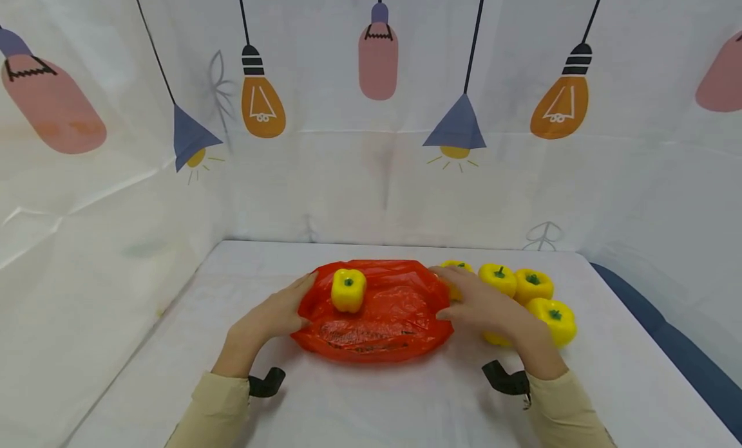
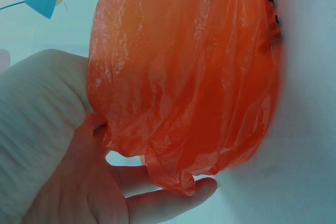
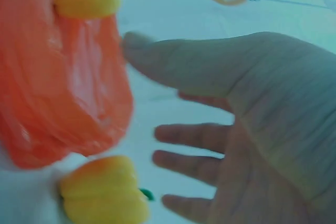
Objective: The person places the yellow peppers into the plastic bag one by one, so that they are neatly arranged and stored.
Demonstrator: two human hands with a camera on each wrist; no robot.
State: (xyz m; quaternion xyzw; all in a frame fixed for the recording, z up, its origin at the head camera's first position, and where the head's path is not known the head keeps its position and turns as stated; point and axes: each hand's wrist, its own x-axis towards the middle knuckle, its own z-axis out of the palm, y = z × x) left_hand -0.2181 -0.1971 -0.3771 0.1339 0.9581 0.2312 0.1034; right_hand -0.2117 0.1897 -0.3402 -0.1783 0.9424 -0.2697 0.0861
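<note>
A red plastic bag (image 1: 394,306) lies crumpled on the table, with one yellow bell pepper (image 1: 348,291) standing on its left part. My left hand (image 1: 277,313) is at the bag's left end, fingers extended. In the left wrist view, the bag (image 2: 184,77) hides part of that hand, and the fingers (image 2: 168,203) reach along its lower edge. At the bag's right end is my right hand (image 1: 487,306), its fingers spread and nothing held. The right wrist view shows a gap between its thumb and the bag (image 3: 94,87).
Several more yellow bell peppers (image 1: 533,286) stand at the right, partly behind my right hand. The white table (image 1: 371,409) meets a fabric backdrop (image 1: 336,177) with printed lamps. A dark blue chair-like shape (image 1: 666,338) is beyond the right edge.
</note>
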